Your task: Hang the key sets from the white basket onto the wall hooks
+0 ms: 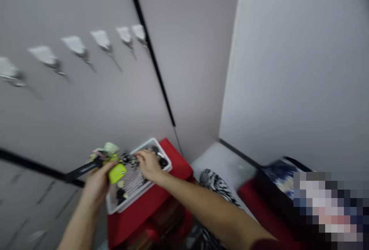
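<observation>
A bunch of small items is gripped in my left hand (96, 180), over the left side of a white basket (131, 200). Among them are a bright yellow-green flat piece (117, 173), a pale green piece (111, 148) and a black strap (82, 170). My right hand (148, 164) reaches over the basket, its fingers bent and closed around the small black-and-silver pieces (128, 159) next to the bunch. What its fingertips hold is blurred. More small dark items (162, 160) lie in the basket, some behind my right hand.
The basket stands on a red stool-like surface (179, 165). White adhesive hooks (75, 45) line the grey panel in front. A zebra-striped cloth (216, 182) is beside the stool. At lower right is a dark open bag (271, 192).
</observation>
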Motion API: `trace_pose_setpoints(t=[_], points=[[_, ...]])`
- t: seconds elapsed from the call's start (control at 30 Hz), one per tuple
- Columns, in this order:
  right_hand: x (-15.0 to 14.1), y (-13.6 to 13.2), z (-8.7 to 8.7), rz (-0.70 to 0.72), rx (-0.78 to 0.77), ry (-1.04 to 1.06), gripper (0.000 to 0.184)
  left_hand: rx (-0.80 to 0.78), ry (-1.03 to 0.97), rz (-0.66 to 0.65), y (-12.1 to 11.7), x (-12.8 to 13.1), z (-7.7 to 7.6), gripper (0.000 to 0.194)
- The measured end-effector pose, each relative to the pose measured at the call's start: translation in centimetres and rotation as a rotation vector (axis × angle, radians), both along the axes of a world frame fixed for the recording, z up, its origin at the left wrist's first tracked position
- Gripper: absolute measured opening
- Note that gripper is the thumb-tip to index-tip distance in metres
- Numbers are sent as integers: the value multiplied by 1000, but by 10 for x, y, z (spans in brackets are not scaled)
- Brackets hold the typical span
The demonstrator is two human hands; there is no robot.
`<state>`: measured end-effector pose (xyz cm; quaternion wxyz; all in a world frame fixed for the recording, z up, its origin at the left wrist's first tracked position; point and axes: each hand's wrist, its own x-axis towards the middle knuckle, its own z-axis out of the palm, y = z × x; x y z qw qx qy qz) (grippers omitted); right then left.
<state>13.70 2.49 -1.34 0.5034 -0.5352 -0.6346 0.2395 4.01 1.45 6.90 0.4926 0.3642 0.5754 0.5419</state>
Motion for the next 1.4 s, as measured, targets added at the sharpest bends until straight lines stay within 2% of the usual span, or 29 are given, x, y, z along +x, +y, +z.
trace_pose_setpoints(t=[0.07,0.17,0.23,0.37,0.43,0.5,0.57,0.63,0.73,0.8,0.9,0.97,1.07,1.17,1.3,1.4], points=[[0,-2,3,91,-31,69,29,-2,-67,-85,1,-5,-6,11],[0,-3,10,160,-34,77,29,51,-103,-173,6,-15,-16,22],[-1,-6,18,271,-81,163,35,94,-107,-165,8,-20,-18,28],[-9,-16,34,542,-310,445,43,146,-154,-117,7,-24,-17,32],[-12,-18,39,586,-360,510,47,164,-154,-115,6,-24,-16,33],[-14,-17,41,579,-337,520,49,180,-102,-145,4,-25,-15,34],[-14,-14,45,530,-277,512,45,212,27,-197,1,-27,-15,35],[-12,-12,51,461,-211,473,41,271,251,-257,-2,-29,-17,33],[-10,-9,61,402,-141,243,37,322,684,-326,-6,-34,-22,24],[-10,-9,66,381,-98,58,32,328,903,-350,-8,-37,-26,19],[-15,-9,68,357,-10,-28,18,328,1004,-388,-11,-40,-29,17],[-19,-7,69,345,-12,59,13,319,856,-429,-12,-41,-27,24],[-24,-5,74,358,-100,258,16,309,392,-455,-12,-45,-15,39],[-28,-4,83,494,-130,362,15,284,51,-395,-9,-50,3,33],[-34,-5,93,700,-251,440,13,303,-142,-381,-5,-55,21,27],[-40,-6,100,822,-327,492,11,329,-202,-367,-3,-60,30,28]])
